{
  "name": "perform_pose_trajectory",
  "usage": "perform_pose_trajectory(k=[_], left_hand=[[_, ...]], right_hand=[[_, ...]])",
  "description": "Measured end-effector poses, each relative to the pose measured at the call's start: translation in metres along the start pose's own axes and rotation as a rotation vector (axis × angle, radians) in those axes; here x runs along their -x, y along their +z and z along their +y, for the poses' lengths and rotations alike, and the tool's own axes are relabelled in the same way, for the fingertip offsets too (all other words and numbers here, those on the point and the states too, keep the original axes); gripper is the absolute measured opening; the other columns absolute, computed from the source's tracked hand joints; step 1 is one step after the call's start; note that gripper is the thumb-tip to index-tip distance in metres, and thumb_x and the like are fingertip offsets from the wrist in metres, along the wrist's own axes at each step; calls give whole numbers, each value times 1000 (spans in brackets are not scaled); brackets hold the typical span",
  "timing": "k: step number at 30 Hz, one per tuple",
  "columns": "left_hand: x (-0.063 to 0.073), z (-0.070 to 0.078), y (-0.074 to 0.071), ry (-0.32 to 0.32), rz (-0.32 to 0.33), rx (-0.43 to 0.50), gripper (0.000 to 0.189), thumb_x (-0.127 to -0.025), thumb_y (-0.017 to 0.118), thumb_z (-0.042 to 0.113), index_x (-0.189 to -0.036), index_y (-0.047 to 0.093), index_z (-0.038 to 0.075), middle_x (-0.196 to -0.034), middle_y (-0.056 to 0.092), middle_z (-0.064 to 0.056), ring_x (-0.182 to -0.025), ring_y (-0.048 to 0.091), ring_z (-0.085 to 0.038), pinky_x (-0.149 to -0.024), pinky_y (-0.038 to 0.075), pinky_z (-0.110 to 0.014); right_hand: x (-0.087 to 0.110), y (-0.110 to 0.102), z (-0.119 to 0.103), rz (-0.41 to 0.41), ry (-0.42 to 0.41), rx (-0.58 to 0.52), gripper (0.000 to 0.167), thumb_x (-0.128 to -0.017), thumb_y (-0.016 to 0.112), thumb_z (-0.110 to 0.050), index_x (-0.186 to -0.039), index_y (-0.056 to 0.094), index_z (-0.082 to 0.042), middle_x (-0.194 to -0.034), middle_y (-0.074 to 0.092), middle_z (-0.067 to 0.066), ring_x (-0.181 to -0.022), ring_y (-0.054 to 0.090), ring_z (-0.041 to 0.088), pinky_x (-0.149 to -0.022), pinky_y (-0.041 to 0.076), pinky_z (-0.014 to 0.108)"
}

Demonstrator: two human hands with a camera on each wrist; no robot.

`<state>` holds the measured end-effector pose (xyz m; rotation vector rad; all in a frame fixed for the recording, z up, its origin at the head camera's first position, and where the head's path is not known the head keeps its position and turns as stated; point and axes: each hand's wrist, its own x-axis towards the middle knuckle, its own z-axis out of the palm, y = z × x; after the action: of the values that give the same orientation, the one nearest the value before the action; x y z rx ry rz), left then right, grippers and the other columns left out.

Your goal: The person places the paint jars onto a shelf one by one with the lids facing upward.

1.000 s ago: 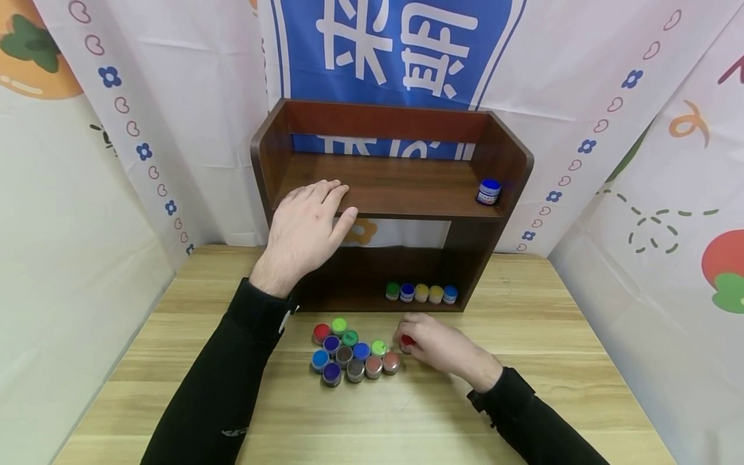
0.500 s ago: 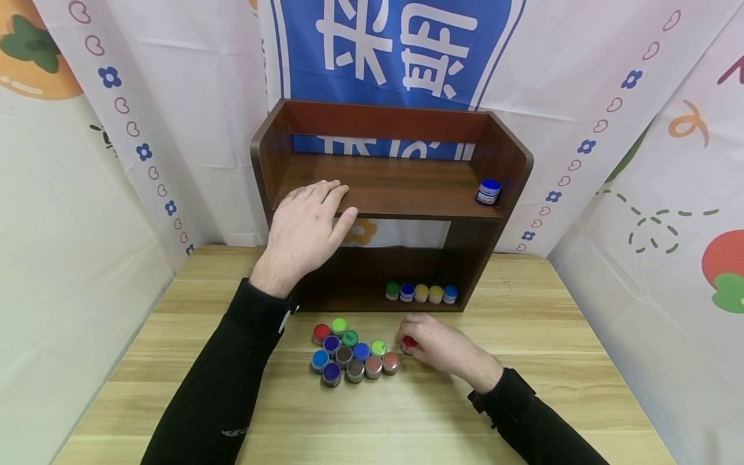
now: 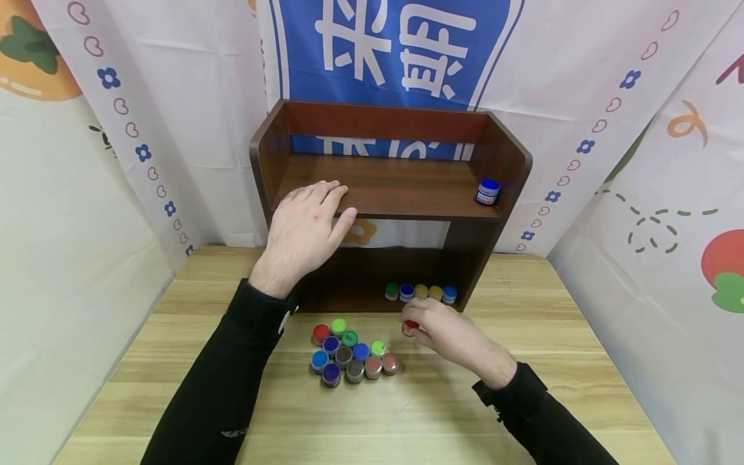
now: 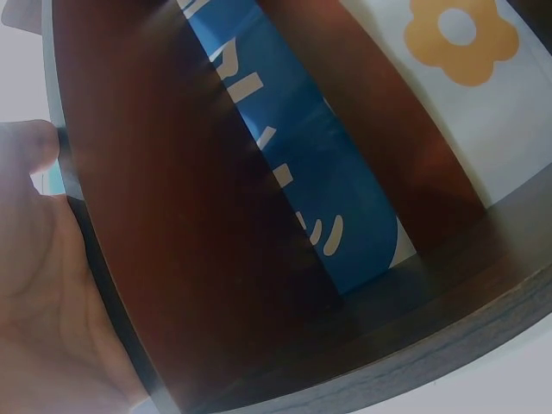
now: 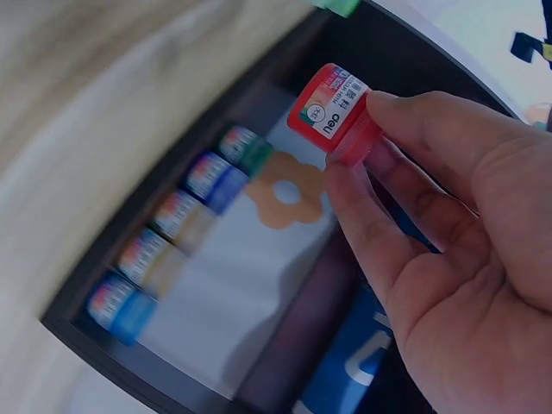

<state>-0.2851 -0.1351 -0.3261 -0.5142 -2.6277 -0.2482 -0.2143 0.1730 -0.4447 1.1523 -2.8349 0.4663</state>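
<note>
Red cylindrical jar (image 5: 328, 110): your right grip (image 3: 444, 329) is pinching it; you should be keeping it level, released left grip (image 3: 305, 229) resting on brown wooden shelf (image 3: 401, 184).

The table (image 3: 372, 426) in front of me carries a brown shelf (image 3: 383, 119) and twelve jars (image 3: 343, 357). My left hand (image 3: 305, 229) and a blue jar (image 3: 487, 192) rest on its upper board (image 3: 407, 187), five jars (image 3: 421, 292) on its lower board (image 3: 343, 301).

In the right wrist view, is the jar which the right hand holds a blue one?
No, the right hand pinches a red jar there.
</note>
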Motion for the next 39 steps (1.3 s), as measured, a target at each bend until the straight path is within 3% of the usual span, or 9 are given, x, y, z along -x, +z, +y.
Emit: perform_pose_trajectory(k=[9, 19, 31, 39], left_hand=[[-1, -1, 1, 1, -6, -14, 68, -124, 43, 57, -171, 59, 9, -177, 61, -17, -166, 58, -39, -142, 44, -61], [-2, 0, -4, -10, -52, -6, 69, -124, 43, 57, -173, 57, 11, -181, 58, -16, -170, 55, -38, -144, 42, -60], [-5, 1, -13, -39, -139, 27, 70, -124, 43, 58, -176, 53, 12, -184, 53, -16, -173, 49, -39, -146, 38, -62], [-6, 2, -15, -43, -143, 29, 69, -124, 45, 57, -175, 55, 12, -184, 54, -15, -172, 51, -40, -145, 40, -61]], right_hand=[[-3, -33, -7, 60, 0, 49, 24, -107, 87, -12, -131, 86, -9, -134, 84, 8, -124, 81, 26, -108, 72, 43], [-3, -68, -12, 137, -31, 113, 27, -108, 84, -5, -135, 85, -5, -138, 83, 11, -128, 80, 29, -110, 71, 45], [-3, -100, -12, 190, -30, 118, 31, -109, 83, -6, -140, 83, -4, -143, 83, 13, -131, 79, 33, -111, 71, 49], [-4, -124, -14, 230, -11, 123, 36, -108, 81, 0, -144, 81, -4, -147, 81, 14, -136, 78, 35, -115, 69, 54]])
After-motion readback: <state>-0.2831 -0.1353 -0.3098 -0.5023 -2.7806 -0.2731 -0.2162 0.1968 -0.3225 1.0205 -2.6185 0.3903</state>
